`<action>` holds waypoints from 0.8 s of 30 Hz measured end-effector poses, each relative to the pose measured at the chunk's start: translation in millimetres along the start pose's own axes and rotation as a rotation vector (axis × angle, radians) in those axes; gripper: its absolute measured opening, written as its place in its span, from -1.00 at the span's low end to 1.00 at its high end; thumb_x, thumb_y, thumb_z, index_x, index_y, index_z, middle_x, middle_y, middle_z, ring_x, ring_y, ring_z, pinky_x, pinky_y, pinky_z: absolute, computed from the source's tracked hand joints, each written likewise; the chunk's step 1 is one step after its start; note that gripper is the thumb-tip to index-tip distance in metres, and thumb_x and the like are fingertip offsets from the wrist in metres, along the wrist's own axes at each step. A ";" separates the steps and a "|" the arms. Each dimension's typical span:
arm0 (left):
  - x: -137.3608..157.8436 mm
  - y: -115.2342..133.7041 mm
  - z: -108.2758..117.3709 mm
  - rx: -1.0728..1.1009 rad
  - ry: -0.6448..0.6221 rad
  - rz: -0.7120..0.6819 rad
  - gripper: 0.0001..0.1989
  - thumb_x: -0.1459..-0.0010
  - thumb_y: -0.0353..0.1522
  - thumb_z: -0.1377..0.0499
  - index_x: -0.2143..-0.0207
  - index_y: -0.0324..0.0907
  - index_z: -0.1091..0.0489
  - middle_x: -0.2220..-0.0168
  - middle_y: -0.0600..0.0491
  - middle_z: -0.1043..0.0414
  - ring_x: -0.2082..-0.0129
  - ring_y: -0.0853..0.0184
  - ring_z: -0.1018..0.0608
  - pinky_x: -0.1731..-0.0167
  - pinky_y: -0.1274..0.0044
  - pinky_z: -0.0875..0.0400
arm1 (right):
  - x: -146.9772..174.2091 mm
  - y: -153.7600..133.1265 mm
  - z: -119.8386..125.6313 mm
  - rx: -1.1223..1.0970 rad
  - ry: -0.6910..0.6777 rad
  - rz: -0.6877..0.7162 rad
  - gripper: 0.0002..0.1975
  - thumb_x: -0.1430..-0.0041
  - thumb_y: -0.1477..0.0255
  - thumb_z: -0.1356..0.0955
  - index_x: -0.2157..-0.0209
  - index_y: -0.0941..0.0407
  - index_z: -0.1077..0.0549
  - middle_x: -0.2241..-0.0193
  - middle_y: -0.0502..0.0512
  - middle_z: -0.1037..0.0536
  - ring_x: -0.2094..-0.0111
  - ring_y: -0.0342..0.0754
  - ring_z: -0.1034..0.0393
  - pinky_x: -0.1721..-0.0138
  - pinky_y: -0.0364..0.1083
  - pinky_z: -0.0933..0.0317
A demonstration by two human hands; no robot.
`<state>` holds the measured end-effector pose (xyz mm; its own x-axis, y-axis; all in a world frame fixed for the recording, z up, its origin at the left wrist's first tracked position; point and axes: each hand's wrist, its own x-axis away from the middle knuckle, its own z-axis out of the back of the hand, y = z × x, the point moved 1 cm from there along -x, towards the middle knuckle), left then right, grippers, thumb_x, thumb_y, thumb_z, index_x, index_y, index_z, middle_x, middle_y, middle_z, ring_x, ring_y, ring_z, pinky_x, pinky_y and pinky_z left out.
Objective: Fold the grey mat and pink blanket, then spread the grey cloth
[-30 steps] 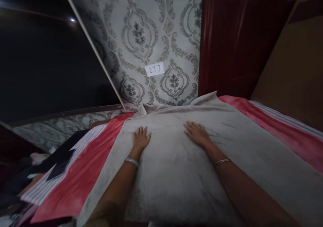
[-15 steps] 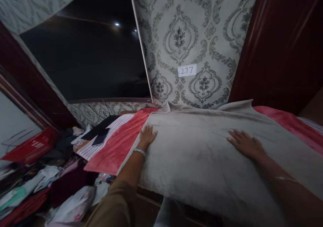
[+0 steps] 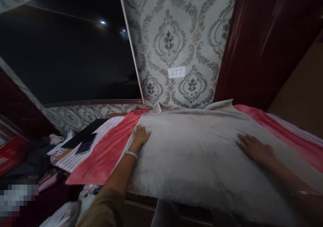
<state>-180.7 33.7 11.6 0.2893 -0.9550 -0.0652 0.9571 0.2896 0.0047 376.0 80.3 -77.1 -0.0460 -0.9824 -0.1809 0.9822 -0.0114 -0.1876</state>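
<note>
Patterned wallpaper (image 3: 176, 35) backs the tabletop. Grey towel (image 3: 196, 153) lies spread over a red cloth (image 3: 106, 153); left hand (image 3: 139, 135) flat at its left edge, right hand (image 3: 254, 148), apparently flat, near its right edge.

An olive-brown sleeve (image 3: 106, 210) covers the left upper arm; a pale bangle (image 3: 131, 154) rings the left wrist; a thin bangle (image 3: 301, 193) rings the right.
</note>
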 end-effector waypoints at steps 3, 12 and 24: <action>-5.9 13.1 2.5 0.048 -0.051 -0.112 -0.40 -0.36 -0.11 0.07 -0.37 -0.11 -0.15 -0.45 -0.14 0.02 -0.45 0.06 -0.02 -0.34 0.01 0.09 | 7.8 -44.0 13.9 0.041 -0.131 0.155 -0.38 -0.36 0.16 -0.04 -0.38 -0.04 -0.18 -0.41 0.11 -0.11 -0.42 0.15 0.06 -0.31 0.35 0.05; -40.8 -19.0 -0.2 0.032 0.047 0.107 -0.31 -0.34 -0.11 0.25 -0.33 -0.32 -0.17 -0.34 -0.39 -0.14 -0.33 -0.13 -0.25 -0.19 -0.01 -0.18 | -12.1 -2.0 48.3 0.080 -0.143 -0.189 -0.35 -0.40 0.11 -0.04 -0.43 0.00 -0.05 -0.46 0.09 0.06 -0.45 0.10 0.20 -0.37 0.21 0.22; -29.0 -16.5 -1.1 0.052 0.305 0.199 -0.48 -0.27 -0.16 0.19 0.03 -0.19 -0.44 -0.05 -0.33 -0.44 -0.05 -0.19 -0.45 0.16 0.09 -0.37 | -42.0 20.6 47.3 0.033 0.037 -0.411 -0.37 -0.40 0.19 -0.07 -0.35 0.22 -0.15 -0.37 0.41 -0.14 -0.36 0.22 -0.01 -0.27 0.20 0.06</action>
<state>-204.9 56.7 12.4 0.4598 -0.8153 -0.3520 0.8843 0.4567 0.0972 406.8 112.5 -27.7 -0.4419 -0.8873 -0.1320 0.8858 -0.4083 -0.2208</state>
